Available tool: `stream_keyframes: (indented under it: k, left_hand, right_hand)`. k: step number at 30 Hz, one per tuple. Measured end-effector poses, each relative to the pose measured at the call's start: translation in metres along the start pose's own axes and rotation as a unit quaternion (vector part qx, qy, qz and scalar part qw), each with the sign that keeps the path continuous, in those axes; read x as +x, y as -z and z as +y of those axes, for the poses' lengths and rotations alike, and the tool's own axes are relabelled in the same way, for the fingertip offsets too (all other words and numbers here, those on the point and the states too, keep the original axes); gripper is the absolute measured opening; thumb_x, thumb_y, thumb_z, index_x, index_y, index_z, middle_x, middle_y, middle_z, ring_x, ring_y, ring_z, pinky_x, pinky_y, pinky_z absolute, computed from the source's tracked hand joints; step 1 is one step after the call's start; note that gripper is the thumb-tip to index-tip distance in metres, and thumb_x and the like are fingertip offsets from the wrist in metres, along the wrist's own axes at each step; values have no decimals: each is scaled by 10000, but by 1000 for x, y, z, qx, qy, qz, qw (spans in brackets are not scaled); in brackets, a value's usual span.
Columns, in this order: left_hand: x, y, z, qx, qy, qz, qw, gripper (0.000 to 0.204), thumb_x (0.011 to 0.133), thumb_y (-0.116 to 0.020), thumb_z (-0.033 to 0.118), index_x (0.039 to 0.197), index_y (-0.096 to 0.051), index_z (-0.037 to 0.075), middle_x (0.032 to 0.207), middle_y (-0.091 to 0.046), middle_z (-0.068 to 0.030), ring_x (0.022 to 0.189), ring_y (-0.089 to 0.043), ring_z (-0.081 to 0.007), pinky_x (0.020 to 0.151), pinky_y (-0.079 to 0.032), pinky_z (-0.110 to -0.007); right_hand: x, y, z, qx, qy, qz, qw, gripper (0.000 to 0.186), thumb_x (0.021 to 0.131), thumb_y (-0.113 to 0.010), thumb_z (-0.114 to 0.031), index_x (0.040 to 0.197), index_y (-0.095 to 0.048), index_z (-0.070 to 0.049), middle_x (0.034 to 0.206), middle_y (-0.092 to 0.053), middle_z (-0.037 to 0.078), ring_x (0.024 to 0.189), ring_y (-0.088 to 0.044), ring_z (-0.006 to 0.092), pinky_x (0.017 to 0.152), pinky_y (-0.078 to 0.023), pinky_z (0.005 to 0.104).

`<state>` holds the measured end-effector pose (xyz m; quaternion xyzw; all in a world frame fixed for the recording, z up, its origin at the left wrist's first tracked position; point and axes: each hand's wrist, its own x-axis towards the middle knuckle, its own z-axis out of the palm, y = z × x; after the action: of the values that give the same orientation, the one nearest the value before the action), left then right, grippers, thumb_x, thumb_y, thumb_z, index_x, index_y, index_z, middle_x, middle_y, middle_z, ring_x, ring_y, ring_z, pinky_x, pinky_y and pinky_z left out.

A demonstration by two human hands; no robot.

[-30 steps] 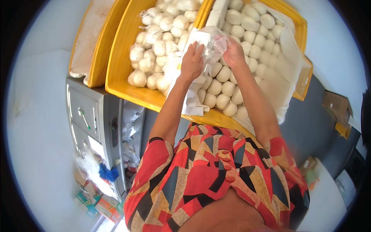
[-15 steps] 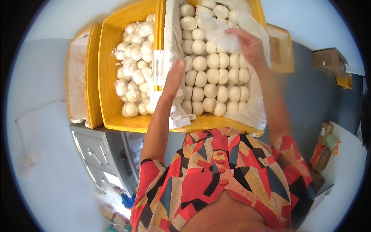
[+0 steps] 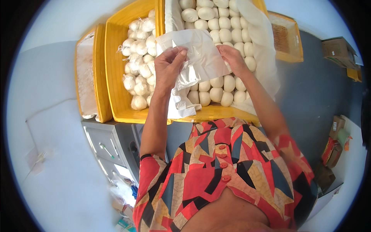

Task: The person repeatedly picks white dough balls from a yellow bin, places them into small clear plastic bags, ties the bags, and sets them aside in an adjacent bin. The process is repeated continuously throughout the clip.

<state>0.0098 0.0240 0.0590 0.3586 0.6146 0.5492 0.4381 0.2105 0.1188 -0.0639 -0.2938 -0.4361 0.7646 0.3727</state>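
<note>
A clear plastic bag (image 3: pixel 203 56) is stretched flat between my two hands, above the white, round buns or dough balls (image 3: pixel 229 83). My left hand (image 3: pixel 170 65) pinches its left side between thumb and fingers. At its right edge my right hand (image 3: pixel 233 58) grips the plastic with closed fingertips. The buns sit in close rows in a yellow crate (image 3: pixel 220 115), lined with white cloth (image 3: pixel 266 73). Part of the rows is hidden under the bag and my hands. Left of them, white buns in tied clear bags (image 3: pixel 140 87) lie heaped in another yellow crate (image 3: pixel 116 83).
A yellow tray with a pale inside (image 3: pixel 85 71) stands at the far left, and another yellow container (image 3: pixel 288 36) at the far right. A grey metal cabinet (image 3: pixel 104 141) is below the left crate. Cardboard boxes (image 3: pixel 338 52) stand along the right side.
My left hand has moved from beside the crate's divider onto the bag. My right hand has come down and left with the bag, which is now spread out between both hands.
</note>
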Motion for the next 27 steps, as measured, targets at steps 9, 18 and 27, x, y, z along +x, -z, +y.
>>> stream_keyframes:
  k: [9, 18, 27]
  left_hand:
    - [-6, 48, -47, 139, -95, 98, 981, 253, 832, -717, 129, 1024, -645, -19, 940, -646, -89, 741, -575, -114, 606, -460, -234]
    - [-2, -9, -65, 272, -201, -53, 939, 160, 803, -736, 138, 882, -650, 28, 1140, -593, -117, 1038, -565, -195, 917, -431, -333]
    - [5, 31, -100, 119, 7, 91, 989, 176, 801, -701, 134, 878, -595, 15, 1181, -560, -148, 1036, -551, -226, 888, -453, -359]
  right_hand:
    - [9, -20, 11, 90, -78, -49, 992, 203, 853, -674, -163, 949, -693, 15, 848, -680, 55, 755, -628, 120, 751, -513, 249]
    - [-9, -52, -11, -295, 117, -27, 948, 271, 752, -747, -166, 657, -519, -53, 614, -415, -75, 572, -340, 53, 498, -313, 256]
    - [23, 22, -12, 303, 21, 176, 936, 88, 754, -620, 23, 738, -571, -48, 684, -591, 39, 603, -540, 107, 529, -434, 259]
